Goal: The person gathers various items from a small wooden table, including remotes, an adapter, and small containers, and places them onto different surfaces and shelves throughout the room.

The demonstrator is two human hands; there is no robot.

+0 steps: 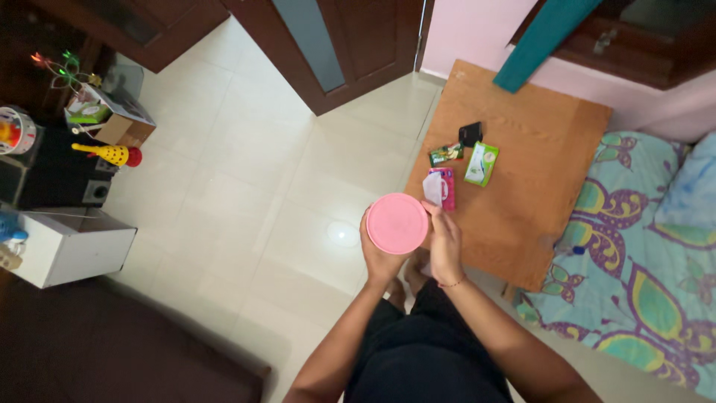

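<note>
So the person is standing over a pale tiled floor [246,201], holding a round pink plastic container with a flat lid [397,222] out in front at about waist height. The left hand [382,257] cups it from underneath and the side, fingers wrapped around the wall. The right hand [444,242] is pressed against its right edge, fingers curled on the rim, so both hands are gripping the same container. It isn't resting on anything, it's in the air just left of the low wooden surface [522,172].

On that surface, near the container: a pink rectangular packet [446,186] with a white bit on it, a light green pouch [482,163], a small dark green packet [446,154] and a little black item [470,133]. A bed with a turquoise patterned sheet [634,276] sits to the right.

What could go wrong, I'd guess: the container hangs over bare tile, not over the surface, so if the lid pops loose suddenly or the left hand's grip slips, it drops and spills whatever's inside.
</note>
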